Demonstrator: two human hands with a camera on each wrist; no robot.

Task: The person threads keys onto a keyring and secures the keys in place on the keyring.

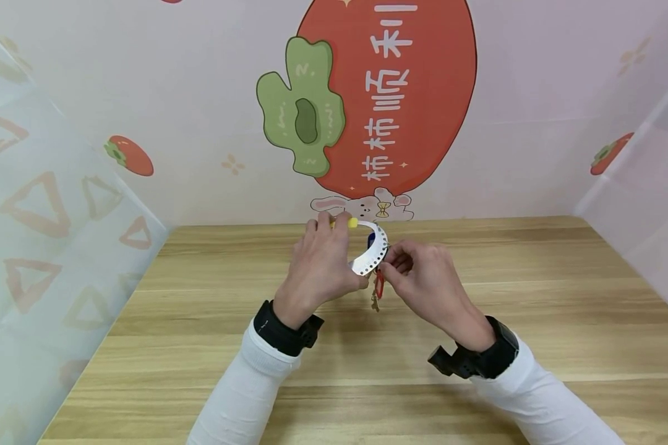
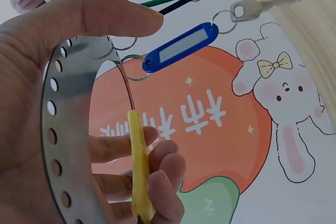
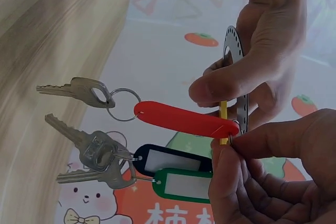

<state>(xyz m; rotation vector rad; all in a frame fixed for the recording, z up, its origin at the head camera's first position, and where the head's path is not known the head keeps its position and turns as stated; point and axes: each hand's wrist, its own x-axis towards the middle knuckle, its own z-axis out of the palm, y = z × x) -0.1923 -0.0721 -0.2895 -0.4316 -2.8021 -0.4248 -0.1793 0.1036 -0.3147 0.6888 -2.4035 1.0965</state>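
Observation:
My left hand (image 1: pixel 317 259) grips a curved silver metal key holder (image 1: pixel 375 253) with a row of small holes along its edge. A yellow sleeve (image 2: pixel 139 166) on its thin end lies by the fingers in the left wrist view. My right hand (image 1: pixel 423 272) pinches the small ring of a red key tag (image 3: pixel 184 119) at the holder's edge. From the red tag's other end hangs a key (image 3: pixel 86 90). Near it dangle a black tag (image 3: pixel 173 160) and a green tag (image 3: pixel 186 184) with keys. A blue tag (image 2: pixel 181 47) hangs by rings at the holder, with its own key (image 2: pixel 257 10).
Both hands are raised over the far part of a wooden table (image 1: pixel 228 346). Behind it stands a pale backdrop (image 1: pixel 200 74) printed with a large red persimmon and a rabbit. Patterned side panels (image 1: pixel 44 247) flank the table.

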